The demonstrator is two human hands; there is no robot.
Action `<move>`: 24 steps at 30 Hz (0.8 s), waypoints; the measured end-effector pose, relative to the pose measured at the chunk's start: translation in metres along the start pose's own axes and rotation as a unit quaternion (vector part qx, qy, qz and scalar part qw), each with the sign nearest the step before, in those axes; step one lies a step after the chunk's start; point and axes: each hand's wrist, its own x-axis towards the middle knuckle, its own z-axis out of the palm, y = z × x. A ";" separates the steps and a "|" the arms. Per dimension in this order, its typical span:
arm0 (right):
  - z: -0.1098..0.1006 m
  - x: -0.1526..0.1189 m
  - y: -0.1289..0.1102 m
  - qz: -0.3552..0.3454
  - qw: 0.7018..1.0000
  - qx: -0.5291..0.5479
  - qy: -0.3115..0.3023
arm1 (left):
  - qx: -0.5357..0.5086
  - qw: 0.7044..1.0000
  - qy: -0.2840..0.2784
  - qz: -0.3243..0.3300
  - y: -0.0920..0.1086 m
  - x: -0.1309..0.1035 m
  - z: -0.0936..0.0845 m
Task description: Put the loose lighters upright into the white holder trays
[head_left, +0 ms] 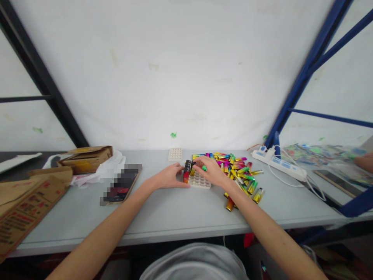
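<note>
A white tray with rows of holes lies in front of me. Along its left side stand several upright shiny tubes, lighter-like, with black tops and red-orange bodies. My left hand curls round the tray's left end, thumb along the near edge and fingers toward the back. Over the tray, my right hand has its fingertips closed on a black-topped yellow tube beside that row. A green end shows under the right fingers. Just right of the tray spreads a heap of loose metallic-coloured tubes.
Behind the tray lies a second white holed tray. To the left are a phone, a plastic bag and cardboard boxes. A power strip with cables sits right, near a blue post. Another person's hand appears far right.
</note>
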 end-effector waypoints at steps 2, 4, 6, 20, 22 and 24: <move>-0.003 0.000 0.001 -0.010 1.000 0.005 -0.012 | -0.004 1.000 0.002 -0.001 0.000 0.000 0.000; -0.006 0.000 0.002 -0.020 0.999 0.003 -0.026 | -0.008 1.000 0.002 -0.004 0.000 0.000 0.000; -0.007 0.000 0.002 -0.023 0.999 -0.006 -0.034 | -0.008 1.000 0.002 -0.005 0.000 0.000 0.000; -0.006 -0.004 0.034 0.075 0.985 -0.139 -0.063 | -0.007 1.000 0.001 0.001 0.000 0.000 0.000; -0.005 -0.006 0.040 0.102 0.970 -0.184 -0.120 | -0.009 1.000 0.003 -0.002 0.001 0.000 0.000; -0.003 -0.006 0.043 0.129 0.958 -0.207 -0.151 | -0.002 1.000 0.002 -0.004 0.000 0.001 0.000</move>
